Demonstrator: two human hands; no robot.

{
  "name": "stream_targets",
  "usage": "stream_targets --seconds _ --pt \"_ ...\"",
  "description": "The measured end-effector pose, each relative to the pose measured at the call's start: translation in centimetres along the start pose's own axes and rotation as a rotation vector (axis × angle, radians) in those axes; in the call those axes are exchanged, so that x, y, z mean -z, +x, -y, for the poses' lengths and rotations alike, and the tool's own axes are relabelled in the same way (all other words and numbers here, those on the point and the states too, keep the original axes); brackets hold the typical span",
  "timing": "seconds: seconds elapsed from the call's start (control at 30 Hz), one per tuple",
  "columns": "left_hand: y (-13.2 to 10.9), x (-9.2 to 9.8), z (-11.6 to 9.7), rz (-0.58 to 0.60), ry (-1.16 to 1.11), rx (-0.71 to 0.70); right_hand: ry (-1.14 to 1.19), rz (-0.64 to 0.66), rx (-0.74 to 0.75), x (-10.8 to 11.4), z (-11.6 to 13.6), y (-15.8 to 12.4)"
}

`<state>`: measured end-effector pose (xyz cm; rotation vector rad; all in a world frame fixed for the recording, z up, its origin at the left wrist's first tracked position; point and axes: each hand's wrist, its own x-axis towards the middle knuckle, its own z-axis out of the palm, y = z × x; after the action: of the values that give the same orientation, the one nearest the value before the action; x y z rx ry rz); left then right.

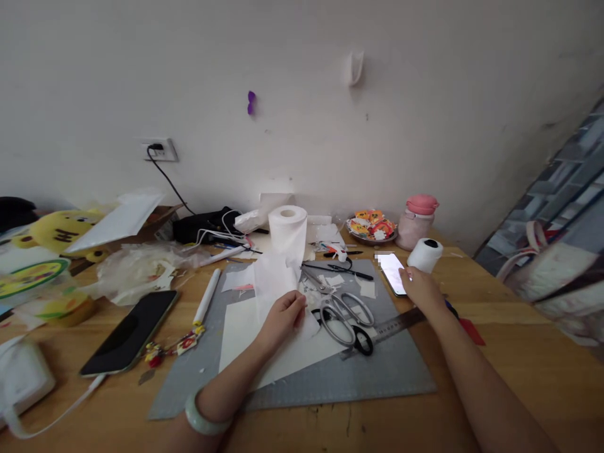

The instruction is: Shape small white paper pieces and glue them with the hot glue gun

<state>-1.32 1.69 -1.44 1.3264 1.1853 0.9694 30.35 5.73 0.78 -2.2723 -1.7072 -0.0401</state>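
Note:
My left hand (282,318) rests on a strip of white tissue (271,280) that trails down from an upright tissue roll (288,231); its fingers are curled and pinch the tissue against a white paper sheet (240,330) on a grey cutting mat (330,371). My right hand (419,288) reaches to a lit phone (392,272) at the mat's far right corner, fingers curled, thumb at the screen's edge. Silver scissors (337,308) and black-handled scissors (361,340) lie between the hands, beside a metal ruler (391,325).
A dark phone (129,331) on a white cable lies at the left, near a white pen (206,296) and a charm. A white thread spool (425,254), pink bottle (416,221), sticker plate (371,226), yellow plush (61,231) and plastic bags crowd the back.

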Motion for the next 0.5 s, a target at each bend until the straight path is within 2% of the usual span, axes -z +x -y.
stream_targets --seconds 0.1,0.23,0.5 --pt "0.2 0.0 0.0 0.005 -0.043 0.000 0.030 -0.026 0.042 -0.5 -0.6 0.2" --pt "0.2 0.1 -0.2 0.001 -0.117 -0.016 0.048 -0.123 0.113 -1.1 -1.0 0.7" --pt "-0.1 0.1 -0.6 -0.012 -0.233 -0.045 0.010 -0.160 0.327 -2.5 0.6 0.0"
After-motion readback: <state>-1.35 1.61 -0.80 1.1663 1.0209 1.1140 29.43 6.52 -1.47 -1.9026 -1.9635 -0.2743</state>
